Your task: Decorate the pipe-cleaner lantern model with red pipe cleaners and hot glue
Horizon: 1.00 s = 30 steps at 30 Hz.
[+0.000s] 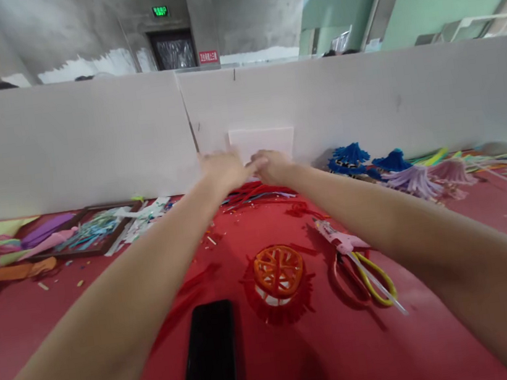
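Both my arms stretch forward to the far side of the red table. My left hand [224,168] and my right hand [271,164] are side by side in front of a white card [270,138] leaning on the partition. Motion smears the fingers, and I cannot make out anything held. Just below the hands lies a pile of red and dark strips [258,194]. Nearer me sits a round ornament [279,271], with an orange ring and spokes over white and a red fringe. To its right, a pink glue gun [342,240] with a clear stick lies across red-and-yellow-handled scissors [378,282].
A black phone [210,358] lies at the near left of the ornament. Along the white partition [88,143] are a brown tray [89,236] of blue strips, coloured craft pieces [31,244] at left, and blue tassels [352,155] and lilac tassels [414,181] at right.
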Available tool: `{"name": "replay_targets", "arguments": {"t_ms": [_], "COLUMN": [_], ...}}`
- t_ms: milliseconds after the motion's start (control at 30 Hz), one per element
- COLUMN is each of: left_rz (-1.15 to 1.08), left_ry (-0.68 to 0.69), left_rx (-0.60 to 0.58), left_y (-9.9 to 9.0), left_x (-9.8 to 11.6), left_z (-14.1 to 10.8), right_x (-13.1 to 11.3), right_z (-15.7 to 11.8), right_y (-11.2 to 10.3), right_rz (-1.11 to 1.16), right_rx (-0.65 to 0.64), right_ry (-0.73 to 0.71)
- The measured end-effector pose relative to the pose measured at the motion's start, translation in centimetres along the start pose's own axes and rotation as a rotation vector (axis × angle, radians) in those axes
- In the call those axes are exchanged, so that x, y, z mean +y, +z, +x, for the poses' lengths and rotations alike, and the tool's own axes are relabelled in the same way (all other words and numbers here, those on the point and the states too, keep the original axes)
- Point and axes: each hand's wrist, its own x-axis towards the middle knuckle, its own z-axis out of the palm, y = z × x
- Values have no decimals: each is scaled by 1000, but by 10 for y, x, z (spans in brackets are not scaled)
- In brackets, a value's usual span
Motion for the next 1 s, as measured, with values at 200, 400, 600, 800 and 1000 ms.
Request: {"name": "replay_targets", "arguments": {"t_ms": [200,400,600,800,1000], "left_rz": [-148,-792,-786,-503,-360], "left_ry": [-147,38,47,154,237], "left_rx": [128,173,9,-89,-20], "left_y": [-27,-19,-24,-21,-13], "left_x": [-32,-7,5,13,12], "left_z": [5,-41,-87,-103,-106], "right_x": [3,-27,-50,-61,-66], "right_z": [-53,-106,-136,-142,-147], "right_y": [-18,-36,-51,-49,-42], "right_rz": [-43,205,618,632,674], "right_rx": [15,224,270,217,280], "right_ry": [-45,-8,129,117,184]}}
